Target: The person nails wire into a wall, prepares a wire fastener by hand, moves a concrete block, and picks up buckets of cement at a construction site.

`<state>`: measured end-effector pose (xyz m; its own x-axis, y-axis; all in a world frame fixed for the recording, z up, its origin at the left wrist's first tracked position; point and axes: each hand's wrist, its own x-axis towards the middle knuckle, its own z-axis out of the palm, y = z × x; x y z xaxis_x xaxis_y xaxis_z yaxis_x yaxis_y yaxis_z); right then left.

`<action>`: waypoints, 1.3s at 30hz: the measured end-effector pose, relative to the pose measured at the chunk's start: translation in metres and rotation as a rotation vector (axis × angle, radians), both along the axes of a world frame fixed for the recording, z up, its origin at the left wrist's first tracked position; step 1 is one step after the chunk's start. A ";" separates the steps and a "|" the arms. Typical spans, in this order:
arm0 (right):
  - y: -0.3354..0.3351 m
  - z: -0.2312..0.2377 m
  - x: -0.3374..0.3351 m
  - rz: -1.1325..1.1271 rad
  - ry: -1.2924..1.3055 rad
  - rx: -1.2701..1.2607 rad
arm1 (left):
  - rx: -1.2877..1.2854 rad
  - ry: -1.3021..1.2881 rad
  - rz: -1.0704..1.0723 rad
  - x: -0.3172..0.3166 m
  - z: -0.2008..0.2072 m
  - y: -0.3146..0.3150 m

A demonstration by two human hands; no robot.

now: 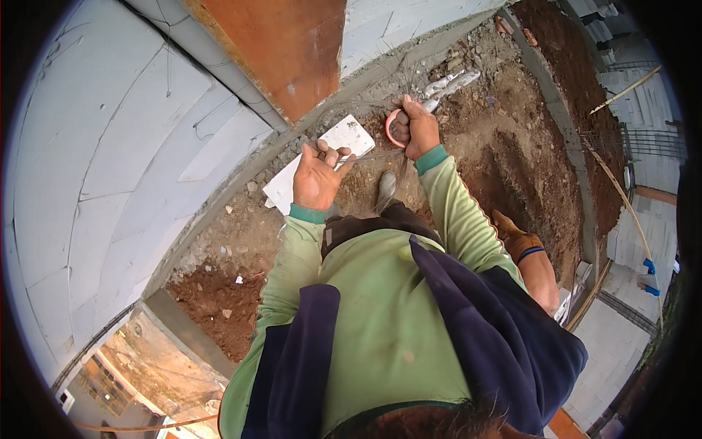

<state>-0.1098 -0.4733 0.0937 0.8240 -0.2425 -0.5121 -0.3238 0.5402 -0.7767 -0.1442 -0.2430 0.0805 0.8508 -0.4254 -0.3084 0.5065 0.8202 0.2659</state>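
My right hand (419, 132) is closed around the red-orange looped handle (390, 126) of a tool; its working end is not clear. My left hand (320, 175), palm turned up and fingers curled, pinches what looks like thin wire (376, 156). Fine strands of it stretch across the gap between both hands. Below the left hand, a white block (349, 137) lies on the dirt against the foot of the wall. Just beyond my right hand is a crumpled silvery-white strip (455, 84) on the rubble.
A pale block wall (139, 124) rises at the left, with a grey column and a brown board (281, 44) beside it. Reddish soil (504, 161) and a concrete beam (559, 110) run along the right. Someone's limb in a brown covering (515, 234) is close to my right elbow.
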 end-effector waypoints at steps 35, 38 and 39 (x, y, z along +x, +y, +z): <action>-0.390 -0.600 0.053 0.462 0.872 -1.032 | 1.370 0.991 -0.487 -0.245 -0.314 0.099; -0.354 -0.627 0.045 0.659 0.621 -1.188 | 1.371 1.020 -0.431 -0.225 -0.371 0.098; -0.325 -0.626 0.045 0.675 0.404 -1.178 | 1.371 1.026 -0.414 -0.224 -0.391 0.102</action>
